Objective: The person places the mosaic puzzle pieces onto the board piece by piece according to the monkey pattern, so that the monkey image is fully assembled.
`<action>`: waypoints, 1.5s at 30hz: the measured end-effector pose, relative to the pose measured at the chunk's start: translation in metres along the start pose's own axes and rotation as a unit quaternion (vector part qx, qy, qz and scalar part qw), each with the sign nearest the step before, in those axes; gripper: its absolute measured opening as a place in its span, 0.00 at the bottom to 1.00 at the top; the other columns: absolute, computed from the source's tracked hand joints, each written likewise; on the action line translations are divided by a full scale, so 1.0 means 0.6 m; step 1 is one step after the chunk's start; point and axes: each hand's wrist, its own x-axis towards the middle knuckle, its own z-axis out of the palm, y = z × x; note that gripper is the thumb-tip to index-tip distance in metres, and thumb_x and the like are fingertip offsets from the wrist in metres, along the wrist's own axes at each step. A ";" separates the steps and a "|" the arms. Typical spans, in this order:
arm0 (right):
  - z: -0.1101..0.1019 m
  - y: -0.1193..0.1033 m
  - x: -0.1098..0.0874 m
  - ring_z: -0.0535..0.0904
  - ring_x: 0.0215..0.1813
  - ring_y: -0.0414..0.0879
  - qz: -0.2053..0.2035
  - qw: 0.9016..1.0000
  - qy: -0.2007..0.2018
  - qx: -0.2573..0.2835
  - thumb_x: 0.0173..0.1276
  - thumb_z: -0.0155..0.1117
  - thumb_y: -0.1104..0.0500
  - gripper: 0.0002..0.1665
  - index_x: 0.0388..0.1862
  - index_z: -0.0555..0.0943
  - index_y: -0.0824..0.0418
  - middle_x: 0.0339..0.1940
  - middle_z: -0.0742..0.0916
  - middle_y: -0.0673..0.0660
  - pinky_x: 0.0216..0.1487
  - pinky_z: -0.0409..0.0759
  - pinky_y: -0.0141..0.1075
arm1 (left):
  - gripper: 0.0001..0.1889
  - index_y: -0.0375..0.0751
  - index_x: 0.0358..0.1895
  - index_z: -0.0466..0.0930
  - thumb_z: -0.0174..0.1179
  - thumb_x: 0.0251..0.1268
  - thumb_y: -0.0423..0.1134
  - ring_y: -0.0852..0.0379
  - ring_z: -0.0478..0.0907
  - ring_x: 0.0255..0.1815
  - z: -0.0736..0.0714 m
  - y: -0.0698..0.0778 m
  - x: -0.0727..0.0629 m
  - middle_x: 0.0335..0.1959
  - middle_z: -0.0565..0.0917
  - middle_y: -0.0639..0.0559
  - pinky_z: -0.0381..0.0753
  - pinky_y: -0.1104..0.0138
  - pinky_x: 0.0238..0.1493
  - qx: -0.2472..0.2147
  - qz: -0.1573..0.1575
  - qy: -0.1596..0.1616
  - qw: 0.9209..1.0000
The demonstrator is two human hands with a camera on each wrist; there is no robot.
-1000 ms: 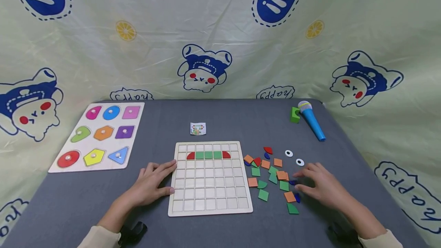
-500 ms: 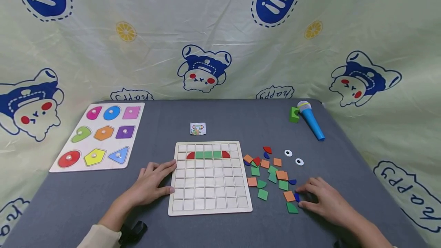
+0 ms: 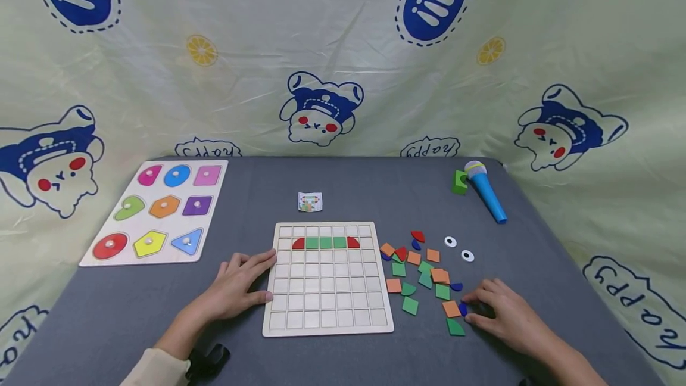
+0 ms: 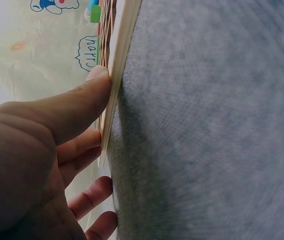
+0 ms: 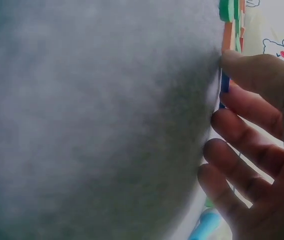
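The wooden grid board lies flat in the middle of the table, with a row of red and green tiles in its second row of squares. My left hand rests at the board's left edge, thumb and fingertips against it; in the left wrist view its thumb touches the rim. Off to the right, my right hand pinches a small blue tile between thumb and index finger. In the right wrist view that blue tile shows on edge between the fingertips. An orange tile lies beside it.
Loose green, orange, red and blue tiles are scattered right of the board, with two white rings beyond. A shape puzzle lies at left. Behind stand a small card, a green block and a blue toy microphone.
My right hand has moved toward me, from one blue tile to another nearer the front, and its fingers have closed in around it. The left hand stays at the board.
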 end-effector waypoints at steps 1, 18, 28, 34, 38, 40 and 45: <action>-0.001 0.000 0.001 0.66 0.39 0.33 0.002 1.000 -0.001 0.002 0.55 0.69 0.45 0.10 0.37 0.82 0.40 0.34 0.76 0.37 0.37 0.70 0.31 | 0.37 0.47 0.69 0.65 0.66 0.55 0.48 0.51 0.62 0.56 0.000 0.000 0.000 0.71 0.65 0.53 0.56 0.59 0.45 -0.001 -0.002 0.000 1.000; -0.035 -0.103 0.070 0.69 0.40 0.37 -0.099 0.993 0.058 0.028 0.55 0.72 0.50 0.12 0.39 0.83 0.45 0.36 0.79 0.42 0.38 0.72 0.33 | 0.37 0.48 0.70 0.65 0.66 0.55 0.49 0.51 0.62 0.57 0.000 0.002 0.002 0.72 0.65 0.54 0.56 0.59 0.46 -0.001 -0.012 -0.008 1.000; -0.014 -0.221 0.156 0.67 0.40 0.37 -0.202 0.975 0.088 0.028 0.55 0.72 0.49 0.13 0.38 0.84 0.50 0.35 0.81 0.46 0.39 0.70 0.32 | 0.37 0.47 0.69 0.65 0.66 0.55 0.48 0.51 0.62 0.56 0.000 0.002 0.002 0.72 0.65 0.54 0.56 0.59 0.44 0.001 -0.008 -0.007 1.000; 0.007 -0.291 0.205 0.70 0.41 0.39 -0.221 0.972 0.077 0.025 0.58 0.69 0.48 0.12 0.40 0.85 0.50 0.35 0.82 0.46 0.41 0.71 0.34 | 0.37 0.47 0.69 0.66 0.67 0.54 0.49 0.52 0.62 0.54 -0.001 0.002 0.000 0.71 0.66 0.54 0.55 0.61 0.43 0.004 0.000 0.007 1.000; 0.019 -0.330 0.235 0.70 0.40 0.39 -0.222 0.972 0.066 0.036 0.58 0.69 0.48 0.12 0.39 0.85 0.49 0.36 0.82 0.45 0.41 0.70 0.33 | 0.37 0.47 0.69 0.66 0.66 0.54 0.49 0.52 0.63 0.55 -0.001 0.001 0.000 0.71 0.66 0.53 0.55 0.61 0.43 0.002 0.000 0.005 1.000; 0.024 -0.347 0.249 0.69 0.39 0.40 -0.221 0.973 0.058 0.037 0.58 0.69 0.48 0.11 0.39 0.86 0.49 0.36 0.83 0.45 0.40 0.70 0.33 | 0.37 0.47 0.69 0.66 0.66 0.55 0.49 0.51 0.63 0.55 -0.002 0.002 0.000 0.71 0.66 0.54 0.55 0.60 0.43 0.001 -0.002 0.001 1.000; 0.033 -0.381 0.276 0.69 0.39 0.40 -0.203 0.978 0.037 0.022 0.59 0.67 0.47 0.12 0.41 0.85 0.48 0.38 0.83 0.46 0.42 0.68 0.33 | 0.37 0.48 0.69 0.65 0.66 0.55 0.50 0.51 0.63 0.55 -0.003 0.002 0.002 0.72 0.65 0.55 0.56 0.60 0.44 0.001 -0.006 -0.006 1.000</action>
